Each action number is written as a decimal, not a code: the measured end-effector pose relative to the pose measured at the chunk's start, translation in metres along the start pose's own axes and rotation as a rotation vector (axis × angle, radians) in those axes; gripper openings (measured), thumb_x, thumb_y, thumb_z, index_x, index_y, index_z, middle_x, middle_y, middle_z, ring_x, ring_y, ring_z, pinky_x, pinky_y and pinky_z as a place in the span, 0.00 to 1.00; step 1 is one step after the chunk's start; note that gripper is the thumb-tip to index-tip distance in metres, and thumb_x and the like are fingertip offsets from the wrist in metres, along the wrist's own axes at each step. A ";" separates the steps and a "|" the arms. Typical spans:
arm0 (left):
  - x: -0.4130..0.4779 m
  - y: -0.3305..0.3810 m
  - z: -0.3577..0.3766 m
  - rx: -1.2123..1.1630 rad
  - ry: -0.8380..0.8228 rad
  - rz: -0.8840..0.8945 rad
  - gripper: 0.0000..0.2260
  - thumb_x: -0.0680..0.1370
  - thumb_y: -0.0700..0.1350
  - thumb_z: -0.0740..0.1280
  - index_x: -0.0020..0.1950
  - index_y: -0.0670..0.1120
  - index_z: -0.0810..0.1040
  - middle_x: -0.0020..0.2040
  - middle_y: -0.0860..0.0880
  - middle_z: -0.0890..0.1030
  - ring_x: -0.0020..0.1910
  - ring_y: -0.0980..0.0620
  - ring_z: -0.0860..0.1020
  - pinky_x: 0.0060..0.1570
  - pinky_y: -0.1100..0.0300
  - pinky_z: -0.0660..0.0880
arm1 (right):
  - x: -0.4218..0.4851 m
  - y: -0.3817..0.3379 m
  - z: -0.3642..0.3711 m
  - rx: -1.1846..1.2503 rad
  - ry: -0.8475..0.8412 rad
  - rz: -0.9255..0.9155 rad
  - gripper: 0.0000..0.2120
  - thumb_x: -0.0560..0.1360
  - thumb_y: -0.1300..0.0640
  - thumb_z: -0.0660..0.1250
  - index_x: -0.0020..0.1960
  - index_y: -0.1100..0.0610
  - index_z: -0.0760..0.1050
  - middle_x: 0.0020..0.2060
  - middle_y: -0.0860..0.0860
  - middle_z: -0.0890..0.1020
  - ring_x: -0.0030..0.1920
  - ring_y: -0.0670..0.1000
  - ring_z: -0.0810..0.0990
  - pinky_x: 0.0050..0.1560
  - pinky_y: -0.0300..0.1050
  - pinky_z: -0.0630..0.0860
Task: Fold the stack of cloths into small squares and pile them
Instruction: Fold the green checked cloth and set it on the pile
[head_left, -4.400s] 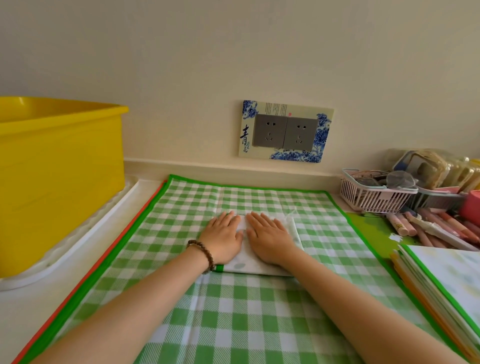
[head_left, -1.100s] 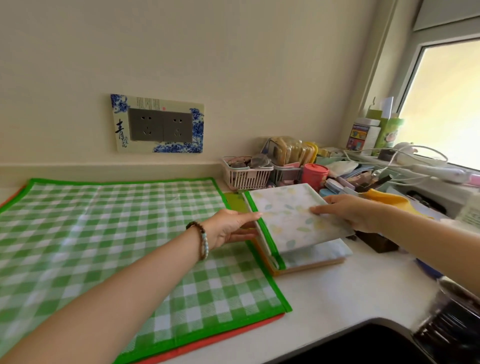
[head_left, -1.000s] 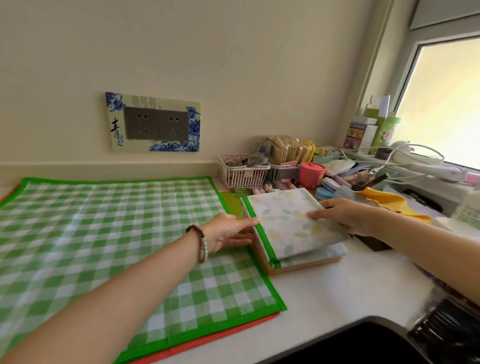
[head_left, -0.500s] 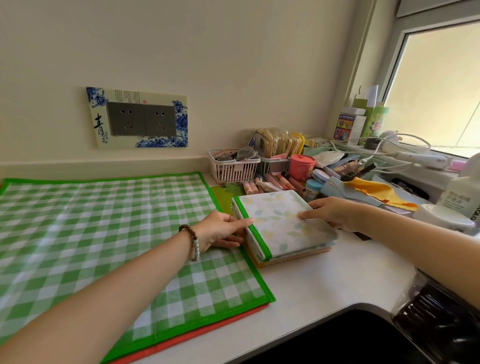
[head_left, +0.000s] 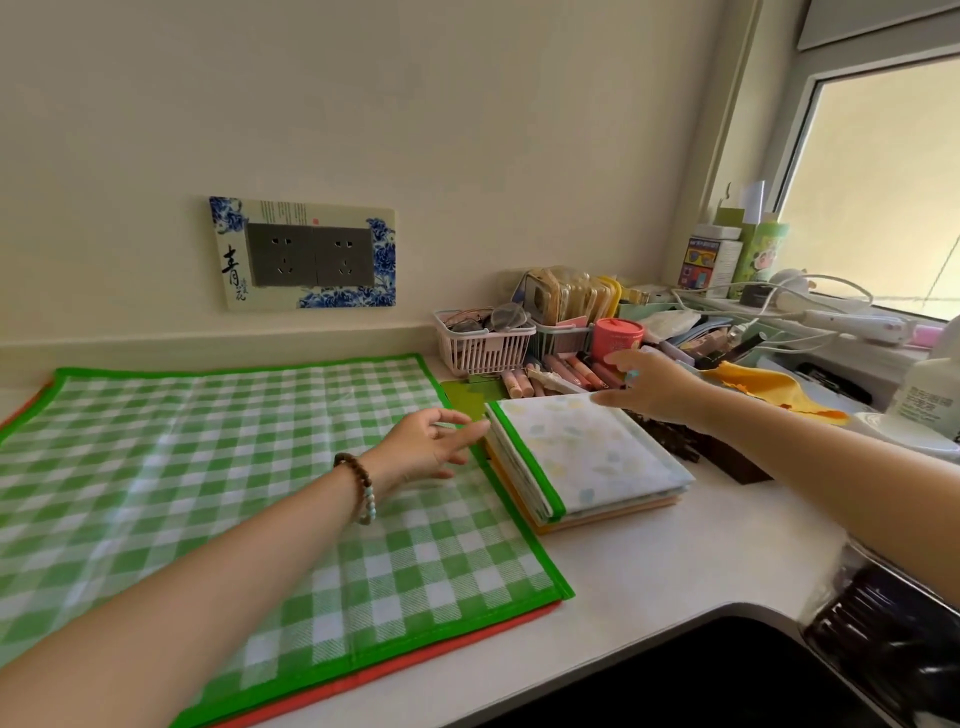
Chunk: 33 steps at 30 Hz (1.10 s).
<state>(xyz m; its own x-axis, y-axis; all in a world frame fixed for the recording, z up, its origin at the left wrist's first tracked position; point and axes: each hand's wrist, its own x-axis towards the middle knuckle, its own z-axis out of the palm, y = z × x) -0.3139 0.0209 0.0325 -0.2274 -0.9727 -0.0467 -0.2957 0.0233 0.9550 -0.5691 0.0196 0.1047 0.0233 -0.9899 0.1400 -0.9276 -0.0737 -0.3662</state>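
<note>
A pile of folded cloths (head_left: 587, 457) lies on the white counter, its top square pale with a leaf print and a green edge. A large green checked cloth (head_left: 218, 483) is spread flat to its left, over an orange one whose edge shows. My left hand (head_left: 428, 447) hovers at the pile's left side, fingers loosely spread, holding nothing. Just past the pile's far right corner, my right hand (head_left: 649, 389) is lifted off it, fingers straight and empty.
Behind the pile stand a pink basket (head_left: 483, 348), a red tub (head_left: 615, 338) and several pink tubes. A yellow cloth (head_left: 774, 389), cables and bottles crowd the windowsill side. A dark sink (head_left: 701, 675) opens at the near right.
Both hands have let go of the folded leaf-print square, which now rests on the pile. My right hand has lifted up and away; my left has drawn slightly back.
</note>
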 end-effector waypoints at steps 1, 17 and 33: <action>-0.004 -0.002 -0.008 0.048 0.013 0.029 0.25 0.72 0.58 0.68 0.64 0.47 0.72 0.59 0.48 0.78 0.52 0.54 0.79 0.48 0.61 0.78 | -0.001 -0.012 0.003 0.016 0.008 -0.047 0.29 0.73 0.50 0.69 0.70 0.60 0.66 0.67 0.57 0.72 0.65 0.57 0.72 0.64 0.49 0.70; -0.160 -0.071 -0.143 0.900 -0.171 -0.001 0.39 0.68 0.67 0.65 0.75 0.62 0.52 0.76 0.61 0.50 0.74 0.60 0.50 0.72 0.62 0.49 | -0.092 -0.164 0.157 0.059 -0.376 -0.514 0.29 0.78 0.42 0.58 0.75 0.48 0.56 0.75 0.46 0.58 0.74 0.48 0.57 0.73 0.43 0.53; -0.215 -0.078 -0.158 0.899 -0.267 -0.007 0.41 0.65 0.69 0.68 0.73 0.67 0.53 0.74 0.69 0.47 0.73 0.68 0.42 0.74 0.59 0.45 | -0.139 -0.177 0.151 0.032 -0.548 -0.672 0.35 0.69 0.31 0.62 0.72 0.34 0.54 0.75 0.35 0.50 0.75 0.39 0.46 0.75 0.46 0.47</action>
<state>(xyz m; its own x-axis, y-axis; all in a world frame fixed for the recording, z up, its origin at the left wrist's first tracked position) -0.0958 0.1920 0.0146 -0.3954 -0.8908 -0.2241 -0.8786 0.2956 0.3752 -0.3517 0.1515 0.0112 0.7466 -0.6537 -0.1237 -0.6420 -0.6591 -0.3917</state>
